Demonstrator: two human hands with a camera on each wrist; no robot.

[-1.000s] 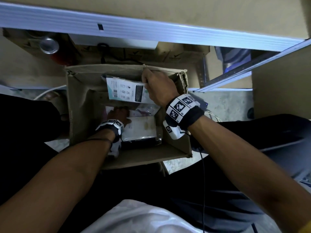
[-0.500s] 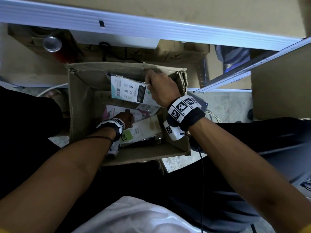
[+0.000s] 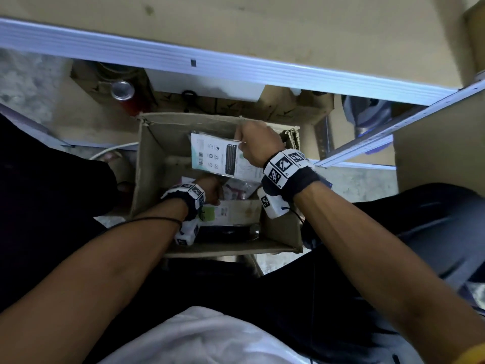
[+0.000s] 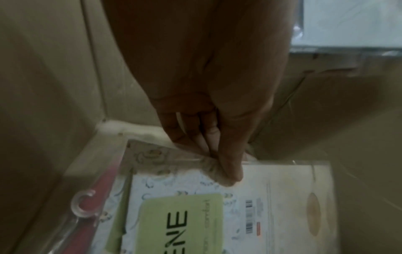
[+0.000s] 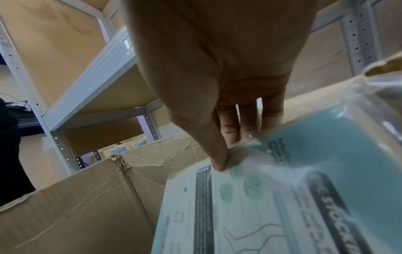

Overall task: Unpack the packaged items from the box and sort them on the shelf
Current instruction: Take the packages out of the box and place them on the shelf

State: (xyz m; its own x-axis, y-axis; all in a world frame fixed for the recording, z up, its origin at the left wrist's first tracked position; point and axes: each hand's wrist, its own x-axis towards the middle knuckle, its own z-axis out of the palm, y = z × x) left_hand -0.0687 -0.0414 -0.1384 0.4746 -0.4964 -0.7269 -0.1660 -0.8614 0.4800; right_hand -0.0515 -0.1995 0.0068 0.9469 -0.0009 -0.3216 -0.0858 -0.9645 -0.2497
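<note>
head view: one open cardboard box point(image 3: 149, 177) sits on the floor in front of you, its far wall just below the front rail of the shelf point(image 3: 236, 67). your right hand point(image 3: 258, 147) is above the box's far right corner, thumb and fingers pinching the top edge of one white and teal packet point(image 3: 220, 158), which hangs clear of the box floor and apart from the near wall. your left hand point(image 3: 210, 189) is down inside the box towards its middle; from above, the wristband hides most of it. left wrist view: your left hand's fingertips point(image 4: 226, 171) are pressed together, pinching the clear wrapper at the top edge of a green-label packet point(image 4: 182, 220), which lies flat close to the box's left wall. its printed name is cut off at the frame edge; only "ene" reads. one red packet point(image 4: 91, 202) with a clear hanger hook lies partly under it, against the left wall.

count: two packets in hand, one each. at least two more remain in the box, including a pink one point(image 3: 236, 191) near the right wall; the dark item along the near wall cannot be identified.

room: the box mouth is open overhead, all flaps folded back. right wrist view is blurred across the packet face; the small print there is unreadable.
</note>
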